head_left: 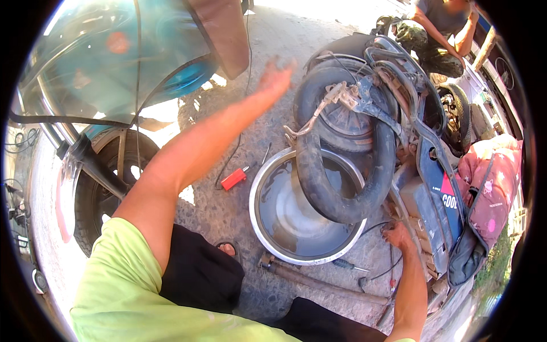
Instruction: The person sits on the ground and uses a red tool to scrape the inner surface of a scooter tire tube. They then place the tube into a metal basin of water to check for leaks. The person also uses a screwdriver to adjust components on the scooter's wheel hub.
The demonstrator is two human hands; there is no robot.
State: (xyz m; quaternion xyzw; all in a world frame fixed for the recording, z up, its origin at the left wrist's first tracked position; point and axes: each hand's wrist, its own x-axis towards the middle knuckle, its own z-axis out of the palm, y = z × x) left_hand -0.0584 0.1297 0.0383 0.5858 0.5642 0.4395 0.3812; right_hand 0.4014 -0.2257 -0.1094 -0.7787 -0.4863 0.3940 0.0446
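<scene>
My left hand (275,77) is raised in the upper middle, open with fingers apart, left of a motorbike's rear wheel (342,128). A dark inner tube (311,182) hangs from that area over a metal basin (280,223) holding murky water. My right hand (399,235) is low at the right, its fingers curled beside the basin, near a black cable (372,227) and the motorbike's underside; what they grip is unclear. A red tool (233,178), a screwdriver (347,265) and a long rusty bar (319,283) lie on the ground around the basin.
A parked motorbike with a bluish windshield (142,51) and front wheel (91,199) stands left. Another person (439,40) crouches at the top right beside a small wheel (458,119). A pink bundle (493,188) lies against the right-hand motorbike.
</scene>
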